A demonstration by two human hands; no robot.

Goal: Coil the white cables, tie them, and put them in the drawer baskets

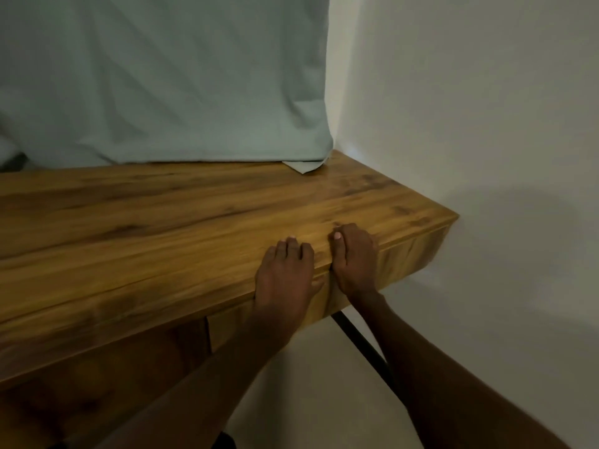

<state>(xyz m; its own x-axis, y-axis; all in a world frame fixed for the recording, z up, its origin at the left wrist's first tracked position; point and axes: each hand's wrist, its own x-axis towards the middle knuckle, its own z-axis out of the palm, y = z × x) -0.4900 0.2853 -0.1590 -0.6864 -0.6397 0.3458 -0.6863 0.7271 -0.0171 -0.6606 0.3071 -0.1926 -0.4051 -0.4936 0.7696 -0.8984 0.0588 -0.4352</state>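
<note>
Wood-grain surface (pixel 136 222), warm brown laminate, runs from 9 o'clock to a corner at about 3 o'clock, where it meets a pale wall (pixel 470 108).

Left hand (pixel 285 273) lies over the front edge near 5 o'clock of the top. Its fingers (pixel 291 249) are straight and close together, flat on the wood; the thumb drops over the front face. It holds nothing.

Right hand (pixel 355 257) lies just beside it, toward 3 o'clock, nearly touching. Fingers pressed together and resting on the top, thumb (pixel 337 238) laid along the wood with the nail up. It holds nothing either.

Below the hands the front face reads as a drawer front (pixel 259 315), with a vertical seam at its left end. Drawer is closed; baskets and white cables are not visible, so where they are cannot be told.

Grey-green cloth (pixel 162 76) hangs at 12 o'clock, its hem touching the back of the top; one corner (pixel 303 166) folds out onto the wood.

Dark metal leg (pixel 363 345) slants down at 5 o'clock, between the forearms. Pale floor (pixel 308 384) beneath.
</note>
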